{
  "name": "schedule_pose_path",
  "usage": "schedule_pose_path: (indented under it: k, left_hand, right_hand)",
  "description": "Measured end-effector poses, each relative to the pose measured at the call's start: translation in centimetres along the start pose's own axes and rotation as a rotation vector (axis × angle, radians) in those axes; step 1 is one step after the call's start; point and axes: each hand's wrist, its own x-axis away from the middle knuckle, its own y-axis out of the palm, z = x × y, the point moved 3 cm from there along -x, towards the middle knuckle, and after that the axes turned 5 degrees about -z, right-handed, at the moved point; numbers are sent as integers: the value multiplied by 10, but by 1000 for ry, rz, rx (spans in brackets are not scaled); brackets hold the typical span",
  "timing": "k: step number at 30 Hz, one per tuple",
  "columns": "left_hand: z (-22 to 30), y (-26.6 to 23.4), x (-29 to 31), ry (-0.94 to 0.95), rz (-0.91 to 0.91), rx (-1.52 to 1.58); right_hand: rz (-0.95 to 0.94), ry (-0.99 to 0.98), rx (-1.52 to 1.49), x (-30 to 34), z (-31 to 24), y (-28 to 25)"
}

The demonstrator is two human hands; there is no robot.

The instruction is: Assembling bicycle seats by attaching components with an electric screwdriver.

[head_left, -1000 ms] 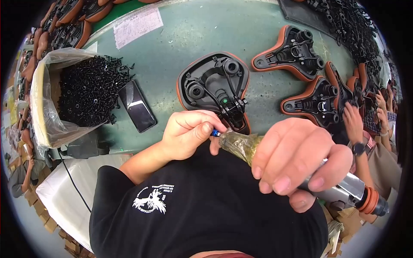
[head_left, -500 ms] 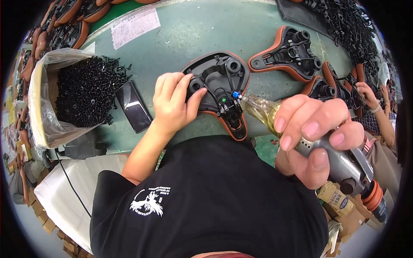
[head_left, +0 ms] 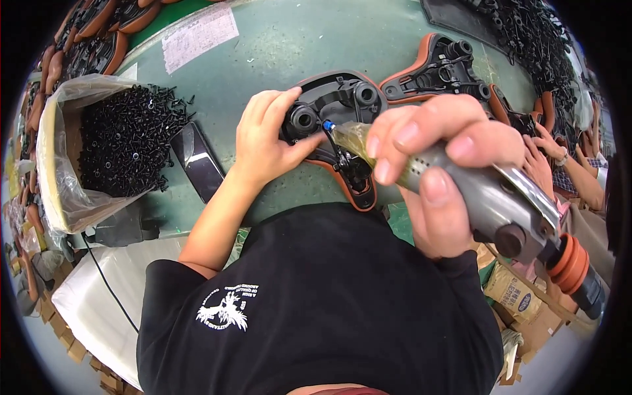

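An upside-down bicycle saddle (head_left: pixel 334 95) with a black underside and brown rim lies on the green table, its narrow nose toward me. My left hand (head_left: pixel 266 135) grips its left edge, thumb pressed beside the left round black spring mount (head_left: pixel 303 118). My right hand (head_left: pixel 447 148) is wrapped round a grey air screwdriver (head_left: pixel 484 204) with yellowish tape at its front and an orange ring at its rear. The driver's blue tip (head_left: pixel 328 125) points into the saddle's underside, just right of that mount. Whether the bit touches a screw I cannot make out.
A plastic-lined box (head_left: pixel 56 164) of black screws lies tipped at the left, with a dark phone (head_left: pixel 197 161) beside it. More saddles (head_left: pixel 438 69) lie at the right, near a co-worker's hands (head_left: pixel 543 151). A paper sheet (head_left: pixel 201 39) lies at the back; black metal parts are heaped at far right.
My right hand has moved the air screwdriver left, its blue tip shifting from the saddle's middle toward the left spring mount. The saddle has turned slightly under my left hand.
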Motion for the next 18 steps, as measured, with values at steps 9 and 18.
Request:
schedule_pose_path:
  k: [9, 18]
  left_hand:
    - [-6, 2, 15, -183, 39, 205]
    - [-26, 10, 26, -193, 148, 393]
  right_hand:
    - [-22, 100, 27, -6, 31, 25]
    - [-90, 98, 206, -6, 50, 51]
